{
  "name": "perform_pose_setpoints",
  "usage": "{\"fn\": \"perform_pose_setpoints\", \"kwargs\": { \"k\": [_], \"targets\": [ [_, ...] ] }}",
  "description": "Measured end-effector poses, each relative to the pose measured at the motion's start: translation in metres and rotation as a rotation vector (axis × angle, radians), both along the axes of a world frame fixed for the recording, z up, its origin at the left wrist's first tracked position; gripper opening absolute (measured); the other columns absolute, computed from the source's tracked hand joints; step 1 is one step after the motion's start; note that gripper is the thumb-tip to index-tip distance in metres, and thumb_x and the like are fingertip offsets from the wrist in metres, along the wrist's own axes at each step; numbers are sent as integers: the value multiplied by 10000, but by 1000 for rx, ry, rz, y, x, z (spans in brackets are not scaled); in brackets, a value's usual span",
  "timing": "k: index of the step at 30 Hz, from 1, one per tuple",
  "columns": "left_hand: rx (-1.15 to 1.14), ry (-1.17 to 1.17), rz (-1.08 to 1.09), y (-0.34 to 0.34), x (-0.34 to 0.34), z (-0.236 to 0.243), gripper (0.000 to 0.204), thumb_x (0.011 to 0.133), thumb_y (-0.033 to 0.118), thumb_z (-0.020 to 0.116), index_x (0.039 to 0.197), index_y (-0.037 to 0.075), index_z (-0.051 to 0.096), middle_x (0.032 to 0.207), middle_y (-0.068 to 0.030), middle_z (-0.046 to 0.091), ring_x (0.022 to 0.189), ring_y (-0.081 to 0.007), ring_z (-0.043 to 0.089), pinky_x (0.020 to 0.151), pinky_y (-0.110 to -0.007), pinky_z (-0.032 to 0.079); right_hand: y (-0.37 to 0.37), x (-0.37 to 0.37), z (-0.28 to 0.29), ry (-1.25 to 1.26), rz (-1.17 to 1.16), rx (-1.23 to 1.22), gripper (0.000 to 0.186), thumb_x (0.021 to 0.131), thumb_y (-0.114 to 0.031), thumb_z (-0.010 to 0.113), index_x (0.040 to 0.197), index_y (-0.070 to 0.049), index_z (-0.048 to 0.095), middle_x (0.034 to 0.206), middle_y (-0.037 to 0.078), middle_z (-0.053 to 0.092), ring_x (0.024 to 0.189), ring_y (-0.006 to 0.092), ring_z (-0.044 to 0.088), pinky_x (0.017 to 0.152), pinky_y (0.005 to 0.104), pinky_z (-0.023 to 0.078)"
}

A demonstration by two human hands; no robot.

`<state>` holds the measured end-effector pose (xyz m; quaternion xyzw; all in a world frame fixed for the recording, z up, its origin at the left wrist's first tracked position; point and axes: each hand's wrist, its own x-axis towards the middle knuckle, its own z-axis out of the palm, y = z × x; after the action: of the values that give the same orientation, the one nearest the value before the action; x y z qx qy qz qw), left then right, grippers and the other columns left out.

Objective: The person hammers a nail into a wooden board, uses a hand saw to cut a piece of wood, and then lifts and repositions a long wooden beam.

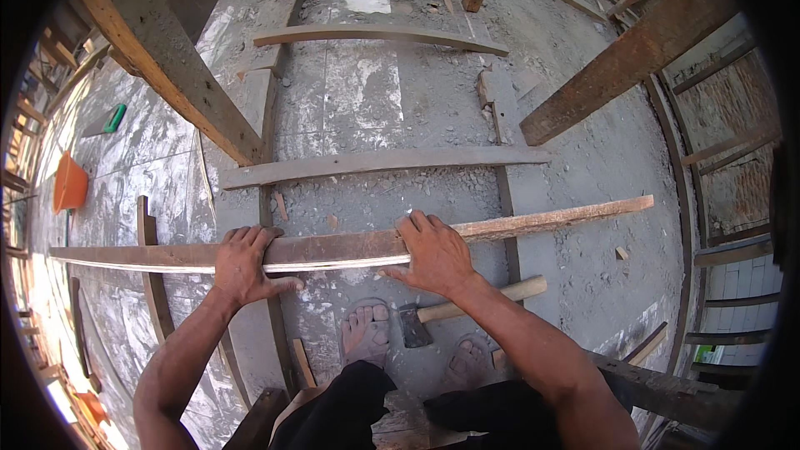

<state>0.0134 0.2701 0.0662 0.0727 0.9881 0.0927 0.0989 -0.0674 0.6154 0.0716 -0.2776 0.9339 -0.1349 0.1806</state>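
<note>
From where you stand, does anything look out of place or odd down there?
The axe looks out of place: it lies loose beside the person's exposed toes while the left hand and right hand hold the plank. Grit also litters the grey floor.

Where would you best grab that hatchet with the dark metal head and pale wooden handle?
Probably the handle, near its free end, from the right: it is slim and sticks out past the bare right forearm, while the wide head lies between the dusty feet.
</note>
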Motion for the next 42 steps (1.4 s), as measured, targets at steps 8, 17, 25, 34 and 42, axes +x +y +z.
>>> {"fn": "perform_pose_setpoints", "kwargs": {
  "k": [8, 17, 25, 34, 42],
  "targets": [
    [-32, 61, 20, 17, -1, -5, 822, 702, 735, 770, 1117, 42, 617, 1060, -143, 636, 1075, -363, 635, 1000, -479, 463, 80, 34, -5, 166, 705, -16, 526, 905, -485, 704, 1271, -125, 589, 1320, 108, 578, 1235, 305, 547, 1096, 468, 415],
    [-24, 98, -9, 8, -7, -11, 825, 751, 748, 723, 1227, 85, 604, 1161, -145, 651, 1152, -332, 614, 1043, -464, 438, 108, 62, -52, -447, 418, 549, 434, 891, -231, 617, 1282, -48, 575, 1173, 199, 710, 1110, 374, 692, 979, 474, 529],
    [67, 24, -5, -8, 12, -8, 766, 763, 707, 737, 1198, 94, 594, 1134, -116, 623, 1134, -321, 614, 1025, -474, 426, 56, 18, -47, -742, 616, 563, 607, 856, -412, 676, 1273, 20, 590, 1150, 251, 712, 1125, 393, 686, 947, 504, 546],
    [-29, 3, 373, 40, 44, 22, 900, 815, 607, 754, 1495, 109, 439, 1609, -176, 340, 1514, -376, 296, 1240, -663, 130, 54, 31, 49, -1133, 442, 102, 474, 932, -411, 622, 1161, 2, 659, 915, 164, 733, 748, 281, 700, 753, 427, 556],
    [162, -555, 1180, 111, 168, 144, 818, 813, 504, 803, 1440, 78, 496, 1543, -188, 410, 1459, -397, 363, 1212, -668, 202, -23, 33, 239, -1250, 7, 395, 422, 972, -399, 606, 998, 18, 667, 817, 109, 696, 712, 276, 694, 697, 446, 541]
  ]
}}
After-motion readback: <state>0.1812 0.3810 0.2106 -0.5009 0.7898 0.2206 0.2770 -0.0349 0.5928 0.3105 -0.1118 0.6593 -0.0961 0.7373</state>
